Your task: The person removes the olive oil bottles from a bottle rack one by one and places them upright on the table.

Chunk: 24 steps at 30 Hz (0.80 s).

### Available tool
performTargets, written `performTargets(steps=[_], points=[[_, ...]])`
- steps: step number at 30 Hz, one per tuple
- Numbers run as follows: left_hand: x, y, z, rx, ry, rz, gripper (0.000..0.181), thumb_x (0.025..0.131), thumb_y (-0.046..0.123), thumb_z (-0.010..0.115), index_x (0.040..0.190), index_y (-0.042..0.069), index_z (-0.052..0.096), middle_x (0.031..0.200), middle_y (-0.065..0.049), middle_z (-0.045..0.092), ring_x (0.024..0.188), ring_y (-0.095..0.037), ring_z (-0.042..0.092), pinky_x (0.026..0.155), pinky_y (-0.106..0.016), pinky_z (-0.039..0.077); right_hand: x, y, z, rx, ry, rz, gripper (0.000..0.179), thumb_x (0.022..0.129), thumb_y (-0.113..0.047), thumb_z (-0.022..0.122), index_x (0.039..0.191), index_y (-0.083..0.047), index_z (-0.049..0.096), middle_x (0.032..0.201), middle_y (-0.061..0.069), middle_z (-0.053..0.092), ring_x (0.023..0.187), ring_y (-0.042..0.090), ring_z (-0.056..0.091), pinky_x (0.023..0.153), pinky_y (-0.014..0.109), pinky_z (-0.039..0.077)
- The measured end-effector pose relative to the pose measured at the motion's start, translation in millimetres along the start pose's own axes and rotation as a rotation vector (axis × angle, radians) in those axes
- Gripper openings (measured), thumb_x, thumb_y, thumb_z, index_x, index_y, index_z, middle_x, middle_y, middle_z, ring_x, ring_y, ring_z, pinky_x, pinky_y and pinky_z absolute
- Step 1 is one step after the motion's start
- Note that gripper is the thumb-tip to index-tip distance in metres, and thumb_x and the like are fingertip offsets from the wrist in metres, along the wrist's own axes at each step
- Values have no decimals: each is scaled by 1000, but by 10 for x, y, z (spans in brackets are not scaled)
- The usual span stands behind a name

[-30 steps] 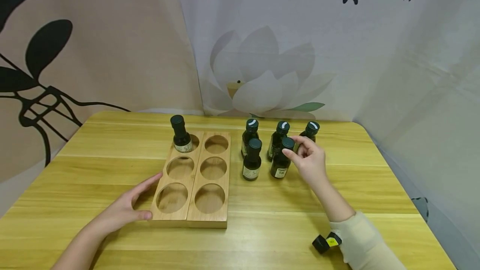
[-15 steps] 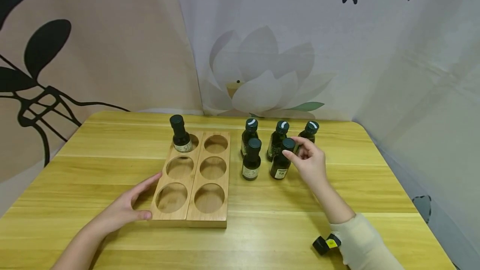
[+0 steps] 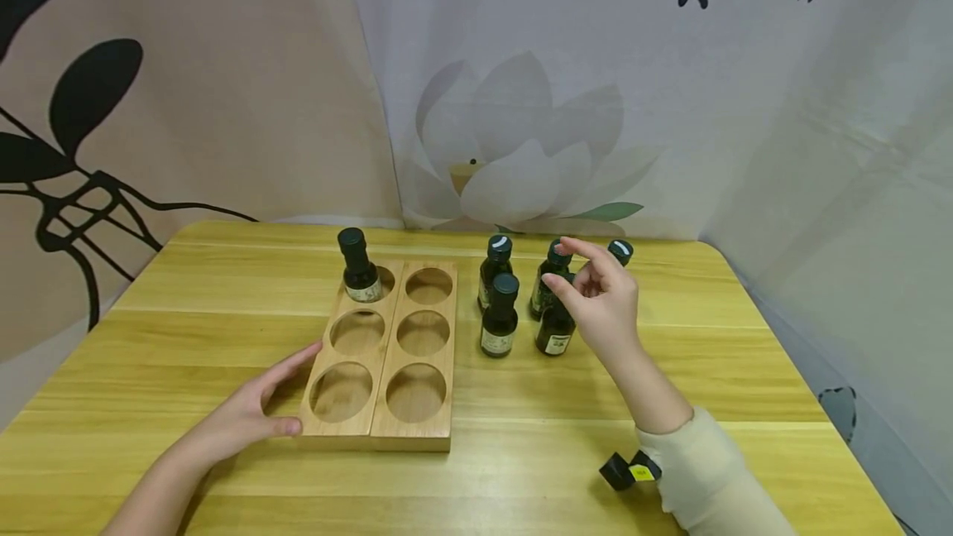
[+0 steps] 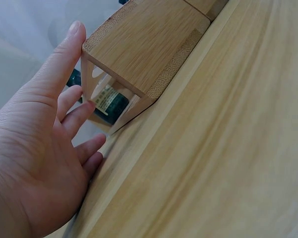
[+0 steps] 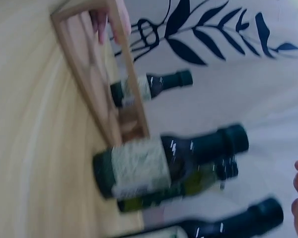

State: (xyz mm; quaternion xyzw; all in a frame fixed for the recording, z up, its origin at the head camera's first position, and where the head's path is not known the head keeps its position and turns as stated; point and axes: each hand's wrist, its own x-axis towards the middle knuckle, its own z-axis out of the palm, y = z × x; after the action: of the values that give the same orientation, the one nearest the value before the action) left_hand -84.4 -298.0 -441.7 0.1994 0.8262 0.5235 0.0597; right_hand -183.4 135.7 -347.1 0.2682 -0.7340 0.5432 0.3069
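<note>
A wooden rack (image 3: 378,354) of two side-by-side blocks with round holes lies left of the middle in the head view. One dark bottle (image 3: 362,279) stands in its far left hole. My left hand (image 3: 246,412) rests against the rack's left side, thumb at the near corner and index finger along the edge, also seen from the left hand's side (image 4: 49,129) in the left wrist view. Over the bottle group my right hand (image 3: 599,300) hovers with thumb and index finger apart, holding nothing. It partly covers the front right bottle (image 3: 554,333), and a front left bottle (image 3: 499,321) stands beside that.
Behind the front pair stand a left bottle (image 3: 495,267), a middle bottle (image 3: 543,292) and a right bottle (image 3: 621,251), their caps marked white. A small black object with a yellow label (image 3: 633,471) is by the right sleeve. A printed cloth (image 3: 521,89) hangs behind the wooden table (image 3: 536,470).
My right hand has come off the front right bottle's cap, moving up and slightly left. The left hand, the rack and the bottles look unmoved.
</note>
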Motion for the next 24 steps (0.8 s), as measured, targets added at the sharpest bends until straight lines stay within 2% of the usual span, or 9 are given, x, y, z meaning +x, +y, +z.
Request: performTargets(steps=[5, 12, 18, 24], points=[[5, 6, 0, -8, -3, -2, 82, 83, 18, 75, 152, 22, 30, 154, 7, 28, 128, 7, 23, 94, -77, 12, 102, -177, 239, 67, -52, -11, 42, 76, 6, 77, 116, -1, 66, 104, 12, 66, 52, 11, 41, 45, 21, 31], [0, 3, -5, 1, 1, 2, 81, 84, 22, 74, 152, 22, 30, 154, 6, 28, 129, 6, 22, 93, -77, 12, 175, -344, 626, 72, -141, -58, 40, 77, -2, 79, 115, -3, 66, 104, 7, 66, 54, 11, 43, 48, 23, 34], [-3, 7, -10, 10, 4, -6, 81, 84, 24, 74, 152, 23, 30, 154, 6, 28, 131, -2, 22, 92, -78, 12, 241, -454, 941, 120, -234, -7, 42, 80, -8, 79, 119, -3, 65, 108, 5, 65, 53, 11, 44, 47, 25, 37], [0, -14, -11, 0, -3, 2, 81, 84, 21, 75, 152, 23, 30, 154, 6, 28, 130, 4, 22, 93, -78, 12, 337, -498, 1202, 86, -283, 64, 42, 82, -14, 78, 121, -5, 64, 108, 7, 65, 54, 8, 47, 48, 25, 41]])
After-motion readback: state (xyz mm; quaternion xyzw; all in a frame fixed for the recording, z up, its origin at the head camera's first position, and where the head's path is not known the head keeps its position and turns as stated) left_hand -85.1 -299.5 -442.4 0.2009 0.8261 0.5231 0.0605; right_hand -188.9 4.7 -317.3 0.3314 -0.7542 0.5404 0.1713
